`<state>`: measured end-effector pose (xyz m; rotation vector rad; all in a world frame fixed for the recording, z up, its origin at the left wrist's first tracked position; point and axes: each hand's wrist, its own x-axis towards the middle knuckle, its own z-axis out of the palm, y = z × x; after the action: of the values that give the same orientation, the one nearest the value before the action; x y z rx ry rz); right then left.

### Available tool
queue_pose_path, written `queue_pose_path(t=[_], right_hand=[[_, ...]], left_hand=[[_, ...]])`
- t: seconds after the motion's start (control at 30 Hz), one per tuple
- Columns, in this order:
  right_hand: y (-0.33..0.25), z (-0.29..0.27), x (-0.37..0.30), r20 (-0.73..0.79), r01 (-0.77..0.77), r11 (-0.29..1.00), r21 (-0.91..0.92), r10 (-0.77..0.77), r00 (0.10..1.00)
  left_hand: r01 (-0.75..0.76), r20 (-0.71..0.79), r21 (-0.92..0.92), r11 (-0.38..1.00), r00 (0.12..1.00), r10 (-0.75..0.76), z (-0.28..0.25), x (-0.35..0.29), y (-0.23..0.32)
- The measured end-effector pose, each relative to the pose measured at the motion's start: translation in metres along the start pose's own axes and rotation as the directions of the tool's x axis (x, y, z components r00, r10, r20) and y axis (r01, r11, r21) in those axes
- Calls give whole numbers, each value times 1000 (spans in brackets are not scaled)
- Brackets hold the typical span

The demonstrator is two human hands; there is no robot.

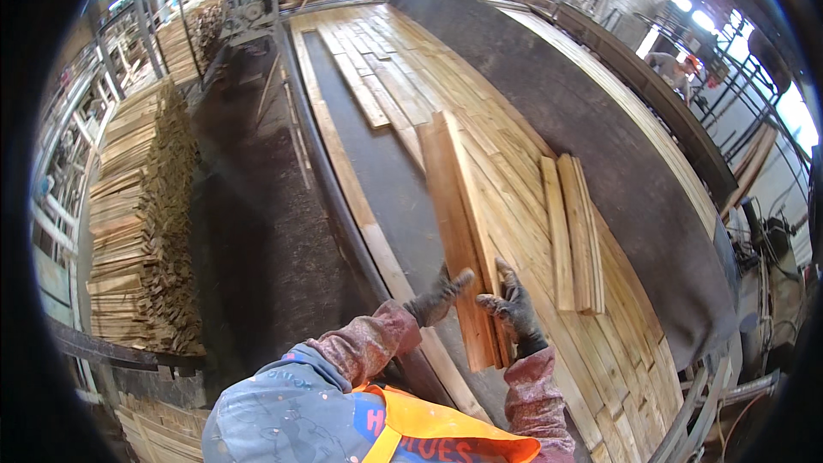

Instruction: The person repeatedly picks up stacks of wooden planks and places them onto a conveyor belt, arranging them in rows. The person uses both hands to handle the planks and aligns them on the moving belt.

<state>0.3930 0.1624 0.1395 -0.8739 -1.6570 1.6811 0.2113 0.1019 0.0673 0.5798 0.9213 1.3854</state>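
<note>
Several narrow wooden boards [459, 223], stacked face to face, are held up on edge between my two gloved hands over the long work table. On their left side my left hand [439, 297] is closed, its thumb lying against the outer board. My right hand [516, 307] grips them from the right near their close end, fingers pressed along the side. Below them, light boards laid in long rows [514, 197] cover much of the dark table top [399, 184]. To the right of my hands a few loose boards [576, 236] rest on those rows.
A tall stack of wooden slats [129, 223] stands at the left, past the dark floor [249, 231]. A dark sheet [617, 137] runs along the table's right side. Machinery [249, 13] sits at the far end; another person [673, 69] is at the far right.
</note>
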Motion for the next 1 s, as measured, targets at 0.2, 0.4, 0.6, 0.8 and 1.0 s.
queue_pose_path(t=[0.2, 0.4, 0.6, 0.8, 1.0], right_hand=[[23, 72, 94, -22, -141, 920, -365, 143, 990], [39, 119, 198, -180, -199, 356, -913, 85, 980], [29, 105, 186, -285, -152, 787, -598, -32, 958], [8, 39, 34, -304, -191, 928, 319, 291, 907], [64, 24, -51, -670, 137, 887, 442, 225, 708]], left_hand=[[-154, -298, -168, 974, 949, 98, -99, 5, 56], [-102, -214, -333, 937, 976, 30, -177, 30, 99], [-151, -269, -340, 928, 961, 58, -211, 122, 99], [-122, -206, -218, 968, 976, 76, -241, 226, 95], [14, -15, -205, 979, 1000, -17, -248, 216, 108]])
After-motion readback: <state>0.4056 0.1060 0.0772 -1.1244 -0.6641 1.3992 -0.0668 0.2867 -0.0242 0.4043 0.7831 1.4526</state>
